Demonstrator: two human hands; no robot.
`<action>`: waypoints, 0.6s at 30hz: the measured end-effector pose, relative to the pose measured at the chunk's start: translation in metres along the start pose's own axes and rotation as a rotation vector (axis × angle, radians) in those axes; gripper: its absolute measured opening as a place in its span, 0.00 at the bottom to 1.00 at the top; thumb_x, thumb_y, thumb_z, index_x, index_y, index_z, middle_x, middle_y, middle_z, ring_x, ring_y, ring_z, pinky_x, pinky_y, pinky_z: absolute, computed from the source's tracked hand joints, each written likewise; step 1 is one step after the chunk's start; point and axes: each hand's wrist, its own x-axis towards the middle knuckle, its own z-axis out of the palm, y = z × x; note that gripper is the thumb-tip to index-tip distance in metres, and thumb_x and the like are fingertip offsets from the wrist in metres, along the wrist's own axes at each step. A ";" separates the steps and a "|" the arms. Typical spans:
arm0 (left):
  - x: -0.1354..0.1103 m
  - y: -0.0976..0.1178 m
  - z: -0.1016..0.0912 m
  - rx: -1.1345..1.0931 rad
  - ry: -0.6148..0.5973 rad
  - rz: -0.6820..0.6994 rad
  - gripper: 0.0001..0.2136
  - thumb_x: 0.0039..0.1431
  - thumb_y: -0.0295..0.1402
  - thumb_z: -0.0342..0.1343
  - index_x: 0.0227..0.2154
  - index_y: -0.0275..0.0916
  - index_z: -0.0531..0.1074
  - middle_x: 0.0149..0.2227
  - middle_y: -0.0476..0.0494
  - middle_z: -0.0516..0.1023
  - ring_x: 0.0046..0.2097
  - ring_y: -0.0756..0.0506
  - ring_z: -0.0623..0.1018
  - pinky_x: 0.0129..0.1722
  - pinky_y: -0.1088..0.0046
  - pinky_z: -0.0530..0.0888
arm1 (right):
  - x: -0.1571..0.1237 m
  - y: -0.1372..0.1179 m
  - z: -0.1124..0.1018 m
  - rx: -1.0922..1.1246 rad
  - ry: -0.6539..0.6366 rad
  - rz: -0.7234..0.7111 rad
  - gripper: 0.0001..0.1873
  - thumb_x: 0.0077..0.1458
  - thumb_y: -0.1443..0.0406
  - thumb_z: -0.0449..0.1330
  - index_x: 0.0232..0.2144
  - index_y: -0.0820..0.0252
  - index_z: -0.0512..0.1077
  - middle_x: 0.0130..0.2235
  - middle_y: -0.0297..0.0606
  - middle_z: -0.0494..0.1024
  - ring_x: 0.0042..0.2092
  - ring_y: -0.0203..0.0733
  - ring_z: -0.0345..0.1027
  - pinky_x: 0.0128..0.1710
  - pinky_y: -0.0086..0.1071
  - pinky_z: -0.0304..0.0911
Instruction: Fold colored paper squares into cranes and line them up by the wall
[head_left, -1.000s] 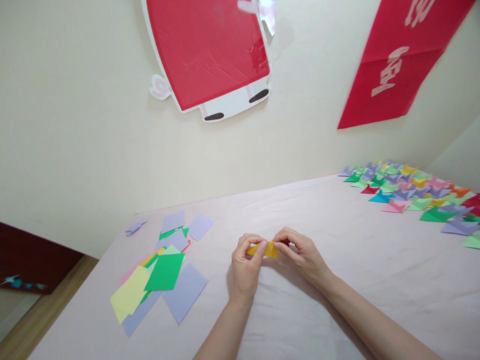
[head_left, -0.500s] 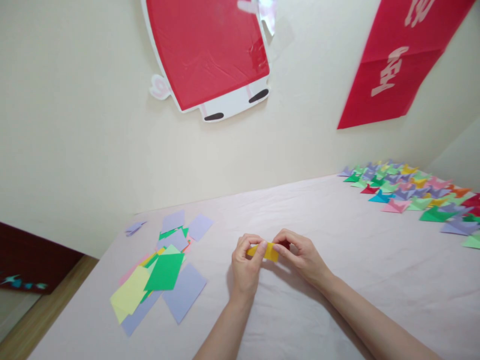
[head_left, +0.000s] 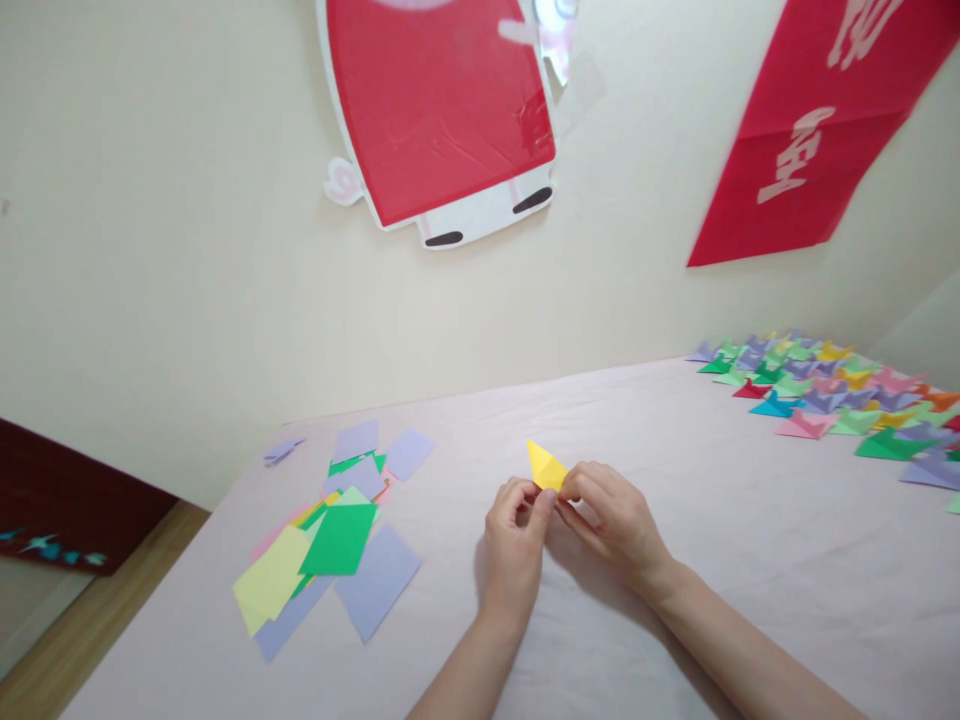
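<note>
Both hands meet around a small folded piece of yellow paper (head_left: 546,467), a little above the cloth-covered surface. Its pointed tip sticks up and away from me, while the lower part is hidden by fingers. My left hand (head_left: 517,545) pinches the near edge between thumb and forefinger. At the right corner, my right hand (head_left: 613,520) grips the paper with its fingertips, the other fingers curled in.
Loose coloured paper squares lie to the left, among them a green sheet (head_left: 339,540) and a purple sheet (head_left: 381,582). Rows of folded paper figures (head_left: 817,385) stand at the far right. Behind the surface rises a wall (head_left: 247,250) with red decorations.
The yellow paper has been turned, so its point now rises away from me instead of lying sideways. My right hand has come in close against the left. The view has shifted slightly.
</note>
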 end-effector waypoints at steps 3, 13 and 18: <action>0.003 -0.004 -0.003 0.052 0.043 0.002 0.09 0.62 0.35 0.54 0.27 0.40 0.69 0.29 0.51 0.70 0.32 0.48 0.71 0.34 0.75 0.67 | 0.001 -0.003 0.001 -0.054 -0.017 -0.091 0.07 0.61 0.67 0.56 0.30 0.57 0.69 0.29 0.37 0.72 0.33 0.41 0.63 0.33 0.34 0.60; 0.005 0.002 -0.016 0.504 -0.041 0.242 0.07 0.62 0.23 0.55 0.35 0.43 0.73 0.36 0.51 0.76 0.40 0.45 0.71 0.42 0.67 0.65 | -0.001 -0.003 -0.003 -0.155 0.087 -0.082 0.12 0.60 0.72 0.56 0.43 0.54 0.72 0.56 0.46 0.64 0.54 0.53 0.58 0.51 0.48 0.60; 0.005 0.003 -0.017 0.582 -0.022 0.258 0.05 0.63 0.26 0.56 0.35 0.43 0.73 0.36 0.51 0.77 0.40 0.44 0.71 0.42 0.66 0.64 | 0.000 -0.005 -0.004 -0.170 0.062 -0.062 0.08 0.60 0.69 0.57 0.40 0.55 0.73 0.56 0.45 0.65 0.54 0.54 0.58 0.53 0.50 0.58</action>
